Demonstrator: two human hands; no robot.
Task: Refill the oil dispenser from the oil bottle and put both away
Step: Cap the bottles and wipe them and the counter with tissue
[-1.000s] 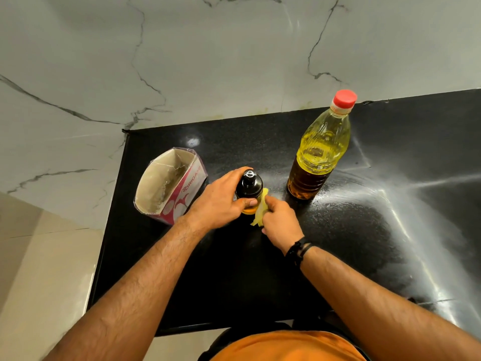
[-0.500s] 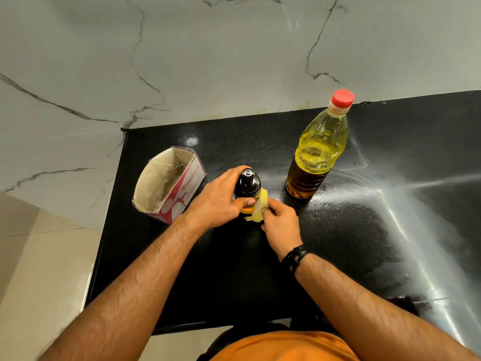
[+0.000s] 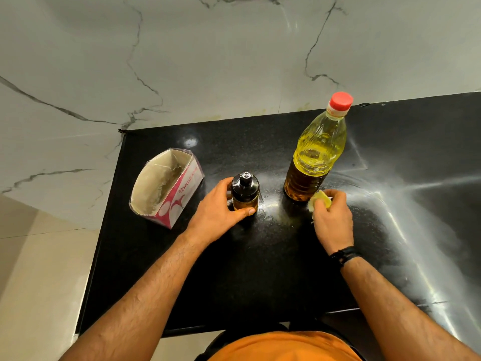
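My left hand point(image 3: 221, 212) wraps the oil dispenser point(image 3: 244, 192), thumb across its front; it stands upright on the black speckled counter point(image 3: 260, 269), black cap up. My right hand point(image 3: 331, 217) pinches a crumpled yellow tissue point(image 3: 320, 200) against the oil bottle point(image 3: 316, 155)'s base. Bottle upright, ribbed clear plastic, red cap.

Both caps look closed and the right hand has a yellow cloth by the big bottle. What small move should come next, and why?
Probably wipe the oil bottle base with the yellow cloth in the right hand; the left hand steadies the capped dispenser.
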